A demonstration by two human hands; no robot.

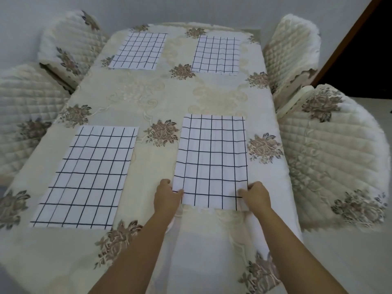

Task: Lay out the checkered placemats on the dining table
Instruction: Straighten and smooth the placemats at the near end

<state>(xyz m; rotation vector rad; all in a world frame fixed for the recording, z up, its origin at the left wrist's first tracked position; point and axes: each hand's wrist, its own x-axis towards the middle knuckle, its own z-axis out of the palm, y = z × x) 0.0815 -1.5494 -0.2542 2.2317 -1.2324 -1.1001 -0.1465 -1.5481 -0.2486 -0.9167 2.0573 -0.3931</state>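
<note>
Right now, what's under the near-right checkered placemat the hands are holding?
Cream floral embroidered tablecloth shows around the white black-grid cloth placemat. Left hand and right hand pinch its near corners; anything beneath the mat is covered.

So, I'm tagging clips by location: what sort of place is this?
Likely a home dining room: a long cream floral-embroidered tablecloth, quilted cream chair covers around it, and four white black-gridded cloth placemats laid out.
</note>
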